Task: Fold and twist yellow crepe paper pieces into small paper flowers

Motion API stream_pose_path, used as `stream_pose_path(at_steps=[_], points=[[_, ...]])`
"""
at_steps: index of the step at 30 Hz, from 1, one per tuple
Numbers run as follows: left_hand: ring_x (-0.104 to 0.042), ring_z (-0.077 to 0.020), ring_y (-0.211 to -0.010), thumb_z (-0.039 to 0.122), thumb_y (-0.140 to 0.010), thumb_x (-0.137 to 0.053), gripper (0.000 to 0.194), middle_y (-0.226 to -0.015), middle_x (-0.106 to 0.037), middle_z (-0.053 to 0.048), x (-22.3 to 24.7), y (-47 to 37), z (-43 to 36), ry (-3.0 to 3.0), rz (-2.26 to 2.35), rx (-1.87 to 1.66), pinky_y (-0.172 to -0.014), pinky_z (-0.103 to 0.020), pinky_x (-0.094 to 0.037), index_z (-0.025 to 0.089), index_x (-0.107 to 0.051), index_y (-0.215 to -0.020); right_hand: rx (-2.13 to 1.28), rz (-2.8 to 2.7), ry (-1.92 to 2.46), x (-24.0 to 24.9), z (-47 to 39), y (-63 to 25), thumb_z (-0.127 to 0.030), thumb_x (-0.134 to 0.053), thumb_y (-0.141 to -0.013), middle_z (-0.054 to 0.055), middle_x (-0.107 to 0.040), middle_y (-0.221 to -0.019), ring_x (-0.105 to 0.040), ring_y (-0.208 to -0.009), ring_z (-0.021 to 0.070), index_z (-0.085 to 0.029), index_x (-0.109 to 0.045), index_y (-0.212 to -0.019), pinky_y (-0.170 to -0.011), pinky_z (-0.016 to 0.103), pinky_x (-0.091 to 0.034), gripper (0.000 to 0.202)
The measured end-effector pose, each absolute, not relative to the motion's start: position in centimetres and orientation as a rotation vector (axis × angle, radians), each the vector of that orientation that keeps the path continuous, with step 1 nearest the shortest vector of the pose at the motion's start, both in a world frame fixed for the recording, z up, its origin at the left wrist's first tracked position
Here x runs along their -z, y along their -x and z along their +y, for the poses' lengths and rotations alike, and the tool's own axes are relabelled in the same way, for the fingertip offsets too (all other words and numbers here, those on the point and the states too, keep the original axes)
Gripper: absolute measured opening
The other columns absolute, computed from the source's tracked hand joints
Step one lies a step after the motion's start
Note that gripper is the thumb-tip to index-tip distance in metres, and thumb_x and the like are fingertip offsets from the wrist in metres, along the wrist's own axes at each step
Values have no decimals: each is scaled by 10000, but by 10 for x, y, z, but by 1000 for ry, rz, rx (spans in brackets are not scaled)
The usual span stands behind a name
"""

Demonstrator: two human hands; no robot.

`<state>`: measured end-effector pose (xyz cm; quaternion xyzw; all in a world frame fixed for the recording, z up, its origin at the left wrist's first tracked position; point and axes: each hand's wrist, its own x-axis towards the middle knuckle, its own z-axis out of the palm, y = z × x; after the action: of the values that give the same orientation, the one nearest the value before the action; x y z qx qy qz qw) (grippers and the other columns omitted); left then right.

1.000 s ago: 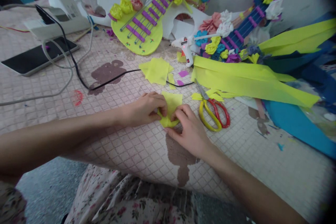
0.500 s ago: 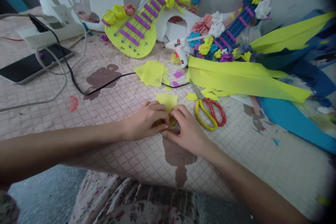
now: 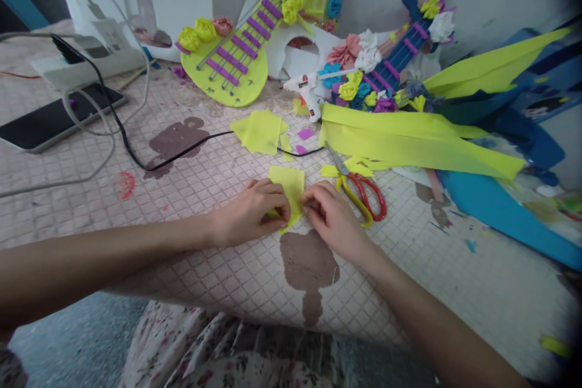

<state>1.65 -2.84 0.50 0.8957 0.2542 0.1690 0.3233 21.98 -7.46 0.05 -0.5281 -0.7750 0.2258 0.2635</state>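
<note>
A small yellow paper piece [image 3: 291, 189] lies between my hands near the table's front. My left hand [image 3: 257, 209] has its curled fingers closed on the paper's left side. At its right edge my right hand [image 3: 330, 212] is pinched, with the fingertips touching or very near the paper; what they hold is too small to make out. Scissors [image 3: 364, 197] with one yellow and one red handle lie just right of my right hand. Behind the paper is a stack of yellow paper pieces [image 3: 259, 131].
A white glue gun [image 3: 305, 94] stands behind, its black cord crossing the table. Long yellow strips [image 3: 409, 136] and blue sheets [image 3: 509, 212] lie right. Paper guitars [image 3: 227, 76] with flowers are at the back. A phone [image 3: 59, 115] and power strip [image 3: 95, 63] are left.
My right hand has moved slightly right, away from my left, and more of the yellow paper shows between them. The whole view has shifted a little.
</note>
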Motion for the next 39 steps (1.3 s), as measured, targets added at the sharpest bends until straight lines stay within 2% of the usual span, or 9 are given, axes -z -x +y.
stream_pose_path(at_steps=[6, 12, 19, 24, 29, 32, 35, 37, 39], points=[[-523, -114, -730, 193, -836, -535, 69, -893, -564, -39, 1, -11, -10, -2207, 841, -724, -633, -232, -439, 156, -581, -872, -595, -1940, 1436, -1, -75, -218, -132, -498, -840, 21, -517, -849, -513, -689, 137, -212, -502, -887, -639, 293, -444, 93], [-512, -116, -696, 210, -806, -560, 155, -907, -527, -51, 8, -7, 7, -2277, 1007, -790, -623, -256, -466, 150, -577, -948, -608, -1899, 1390, 4, -74, -216, -163, -495, -859, 23, -526, -864, -522, -664, 118, -204, -521, -903, -599, 262, -439, 66], [-548, -186, -851, 368, -660, -754, 578, -1110, -507, -103, 12, -5, 12, -2290, 1023, -694, -715, -333, -518, 162, -514, -1144, -595, -1877, 1381, 9, -72, -215, -142, -505, -840, 37, -516, -934, -510, -645, 107, -206, -522, -982, -578, 256, -437, 157], [-552, -166, -826, 298, -714, -701, 434, -1003, -582, -69, 13, -6, 15, -2279, 1012, -707, -760, -326, -492, 161, -546, -1096, -597, -1848, 1398, 10, -71, -214, -137, -510, -825, 57, -509, -991, -505, -634, 103, -204, -511, -1048, -576, 265, -447, 233], [-526, -100, -642, 190, -754, -601, 295, -756, -550, 4, 18, -11, 12, -2137, 977, -789, -593, -222, -444, 139, -560, -1042, -626, -1821, 1398, 13, -72, -214, -158, -510, -838, 67, -498, -1035, -508, -648, 102, -214, -483, -1119, -606, 281, -454, 288], [-514, -82, -610, 187, -769, -577, 247, -744, -546, 12, 13, -12, 11, -2044, 920, -771, -563, -201, -425, 142, -572, -1012, -688, -1741, 1408, 14, -73, -214, -214, -533, -846, 77, -500, -1070, -489, -625, 94, -221, -438, -1189, -576, 269, -442, 356], [-525, -93, -673, 231, -782, -600, 225, -802, -578, -14, 2, -10, 9, -1973, 774, -676, -583, -199, -425, 136, -594, -986, -825, -1644, 1370, 13, -72, -216, -289, -584, -834, 85, -489, -1168, -458, -586, 74, -243, -376, -1267, -526, 250, -416, 482], [-520, -97, -688, 249, -787, -612, 213, -793, -586, -17, -4, -9, 6, -1939, 660, -583, -591, -197, -415, 127, -599, -961, -983, -1605, 1315, 11, -70, -217, -327, -621, -813, 55, -531, -1096, -441, -559, 68, -246, -383, -1266, -509, 241, -397, 518], [-513, -95, -681, 259, -797, -611, 198, -776, -579, -10, -7, -9, 2, -1882, 602, -532, -592, -196, -408, 124, -591, -940, -1119, -1587, 1296, 10, -69, -217, -343, -625, -809, 7, -563, -876, -462, -578, 89, -215, -498, -1109, -523, 240, -393, 351]])
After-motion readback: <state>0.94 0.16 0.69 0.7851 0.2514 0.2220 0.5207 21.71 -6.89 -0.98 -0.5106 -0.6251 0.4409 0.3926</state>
